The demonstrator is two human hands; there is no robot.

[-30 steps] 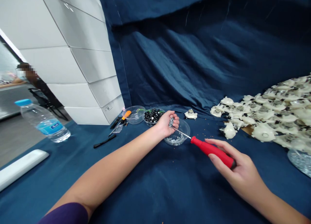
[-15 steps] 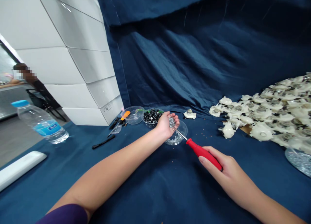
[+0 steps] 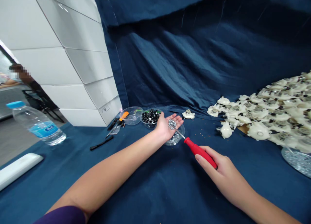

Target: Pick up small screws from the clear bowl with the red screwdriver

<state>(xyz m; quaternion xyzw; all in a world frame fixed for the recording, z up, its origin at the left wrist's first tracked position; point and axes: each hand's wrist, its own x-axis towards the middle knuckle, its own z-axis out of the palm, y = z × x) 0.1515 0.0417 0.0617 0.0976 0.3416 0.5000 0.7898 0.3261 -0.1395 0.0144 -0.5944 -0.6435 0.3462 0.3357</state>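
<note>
My left hand (image 3: pixel 166 127) is palm up, its fingers stretched out, and carries a little heap of small silver metal pieces (image 3: pixel 172 124) that look like screws. Its wrist is over a clear plastic bowl (image 3: pixel 182 130) with more silver pieces in it. My right hand (image 3: pixel 220 165) is closed round the red handle of a screwdriver (image 3: pixel 199 151). The shaft slants up and left, and its tip is at the silver heap in my left palm. Whether the tip touches a piece I cannot tell. Behind the left wrist stands a bowl of black round parts (image 3: pixel 150 116).
Many cream plastic parts (image 3: pixel 259 130) are piled at the right, beside a container of silver pieces (image 3: pixel 295 159). One cream part (image 3: pixel 188 114) lies alone. Left are an orange-handled screwdriver (image 3: pixel 123 116), a clear lid (image 3: pixel 133 115), a water bottle (image 3: pixel 43 127) and stacked white boxes (image 3: pixel 80 97).
The fingers of my left hand have uncurled, so the silver heap shows in the palm. The screwdriver in my right hand stays pointed at it. The view has shifted slightly.
</note>
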